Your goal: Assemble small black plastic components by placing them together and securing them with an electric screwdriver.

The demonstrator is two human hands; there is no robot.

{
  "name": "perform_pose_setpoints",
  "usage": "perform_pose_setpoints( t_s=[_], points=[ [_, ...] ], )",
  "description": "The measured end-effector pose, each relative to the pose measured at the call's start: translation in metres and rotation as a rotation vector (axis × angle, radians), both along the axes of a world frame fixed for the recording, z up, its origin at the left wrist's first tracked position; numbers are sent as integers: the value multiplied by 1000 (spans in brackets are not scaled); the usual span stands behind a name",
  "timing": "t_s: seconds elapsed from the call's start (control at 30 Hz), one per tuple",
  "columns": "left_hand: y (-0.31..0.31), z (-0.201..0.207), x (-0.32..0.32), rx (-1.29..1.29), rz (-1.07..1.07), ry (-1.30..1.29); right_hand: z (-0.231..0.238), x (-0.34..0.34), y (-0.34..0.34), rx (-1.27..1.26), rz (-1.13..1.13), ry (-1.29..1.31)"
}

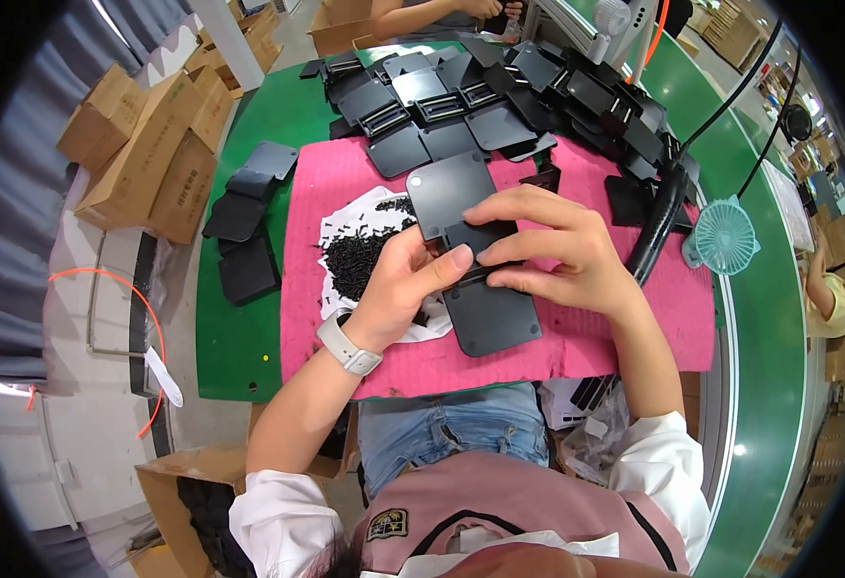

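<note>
Table (pixel 249 347) green, carrying a pink mat (pixel 634 328) with the work at its middle. Hinged black plate assembly (pixel 475 255) lies there, long axis running away from the person. Right hand (pixel 562 252) arches over its centre joint, fingertips pressing down. Left hand (pixel 405 284) pinches the joint's left edge, thumb on top, beside small black screws (pixel 355 255).
</note>
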State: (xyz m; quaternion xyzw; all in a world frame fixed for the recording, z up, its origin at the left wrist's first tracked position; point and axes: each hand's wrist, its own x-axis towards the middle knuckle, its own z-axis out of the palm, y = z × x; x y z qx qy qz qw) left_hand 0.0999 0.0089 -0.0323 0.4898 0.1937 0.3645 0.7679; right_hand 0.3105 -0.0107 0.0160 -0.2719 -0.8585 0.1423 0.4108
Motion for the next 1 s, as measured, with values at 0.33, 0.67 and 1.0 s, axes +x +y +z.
perform_pose_setpoints(
  t_s=[0.33, 0.67, 1.0],
  points=[
    [-4, 5, 3, 61, 27, 49, -7, 6, -4, -325, -32, 204],
    [-6, 3, 3, -52, 10, 15, -12, 6, 0, -296, 9, 252],
    [-7, 3, 5, -36, 31, -9, -14, 3, 0, -278, -22, 261]
  ],
)
